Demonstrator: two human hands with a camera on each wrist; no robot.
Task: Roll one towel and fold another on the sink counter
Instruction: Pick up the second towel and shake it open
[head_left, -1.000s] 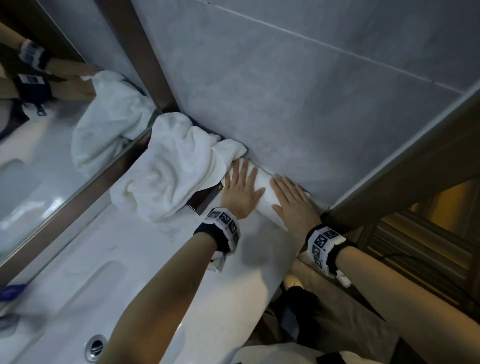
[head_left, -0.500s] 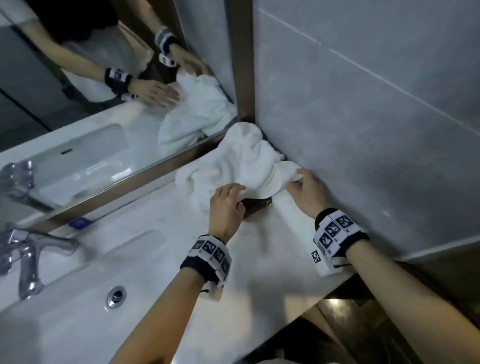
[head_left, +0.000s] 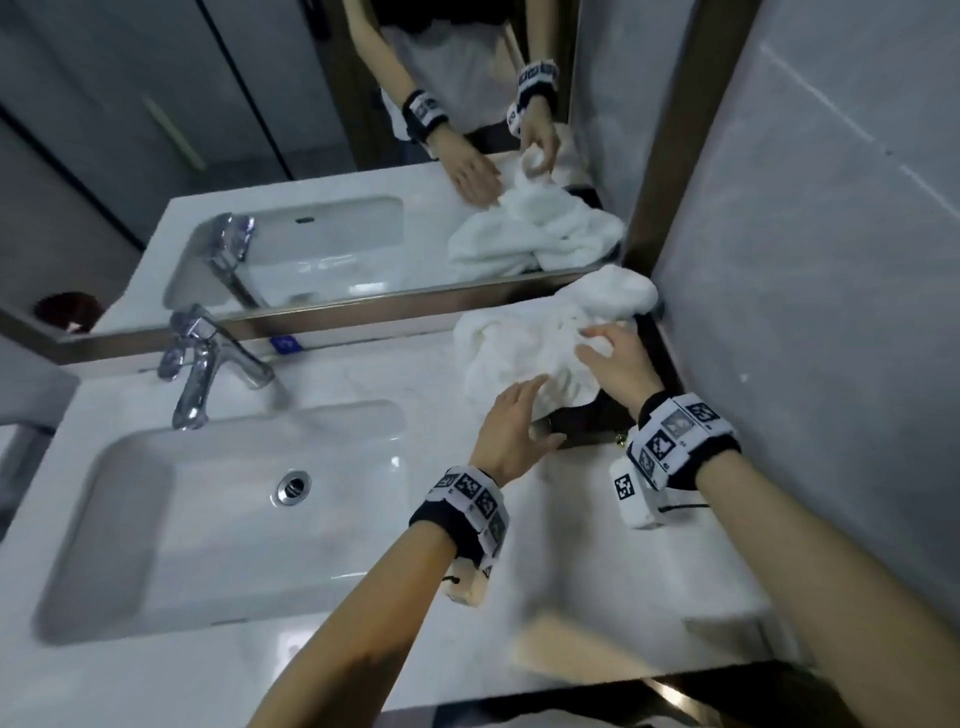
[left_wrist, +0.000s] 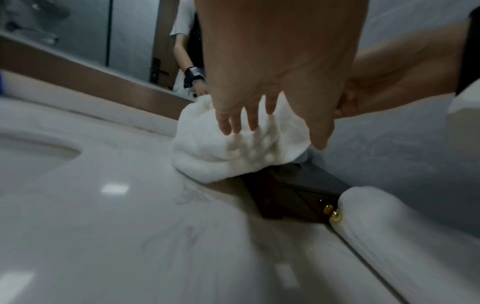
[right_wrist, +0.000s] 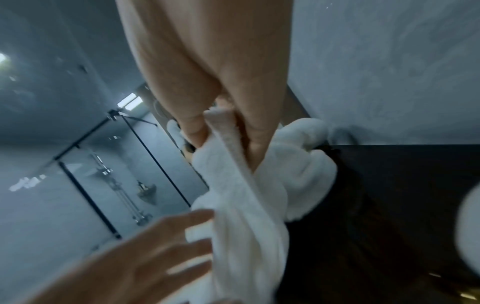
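White terry cloth is bunched in the back right corner of the sink counter (head_left: 363, 597), where the mirror (head_left: 291, 156) meets the grey wall (head_left: 805, 260) — this crumpled towel (head_left: 519, 343) partly drapes over a dark wooden box (head_left: 587, 426).

From the head view, both hands are at the heap: the left hand (head_left: 511, 431) hovers over its near edge, fingers spread and fairly straight, while the right hand (head_left: 618, 364) reaches in from the wall side. Whether either one has hold of cloth is hard to judge from that angle.

Only the right wrist view settles it — the right hand (right_wrist: 221, 115) pinches a hemmed edge of the crumpled towel (right_wrist: 249, 205) between thumb and fingers, the cloth hanging in a long fold below the pinch. The left hand (right_wrist: 145, 257) shows there blurred, fingers extended beside the fold, holding nothing.

In the left wrist view, the left hand (left_wrist: 272, 92) is seen from beneath, its fingertips (left_wrist: 228, 127) just above or brushing the heap; contact cannot be told. It also shows what the head view mostly hides behind the right wristband (head_left: 680, 436): a second, rolled towel (left_wrist: 389, 236) lying along the wall, its end just beside the box's 2 small brass knobs (left_wrist: 332, 214).

The faucet (head_left: 208, 358) and basin (head_left: 234, 519) sit well apart to the left.
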